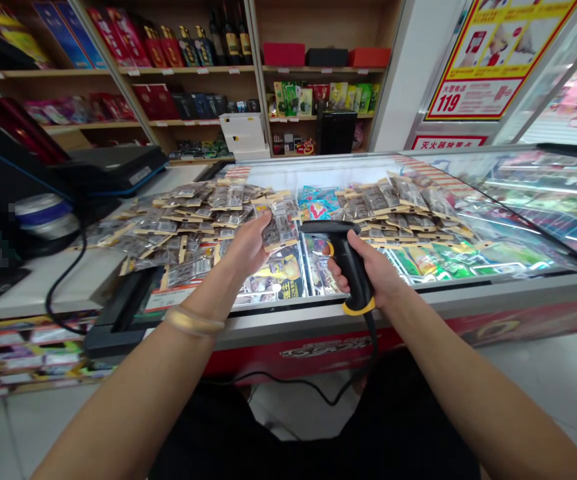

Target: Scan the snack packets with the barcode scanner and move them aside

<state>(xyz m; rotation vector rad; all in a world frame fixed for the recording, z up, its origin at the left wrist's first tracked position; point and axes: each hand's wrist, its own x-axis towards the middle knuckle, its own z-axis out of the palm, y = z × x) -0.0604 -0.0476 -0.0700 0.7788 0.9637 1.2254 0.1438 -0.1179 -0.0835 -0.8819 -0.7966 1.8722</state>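
Observation:
My right hand is wrapped round the handle of a black and yellow barcode scanner, its head turned to the left. A cable runs down from the grip. My left hand, with a gold bangle at the wrist, pinches a clear snack packet with a tan edge, held in front of the scanner's head. Left of it, a spread heap of similar packets covers the freezer's glass top. Another pile of packets lies to the right, beyond the scanner.
Beneath the packets stands a glass-topped chest freezer with colourful packs inside. A counter with dark equipment adjoins at left. The black scanner cable hangs in front. Shelves of bottles and boxes line the back.

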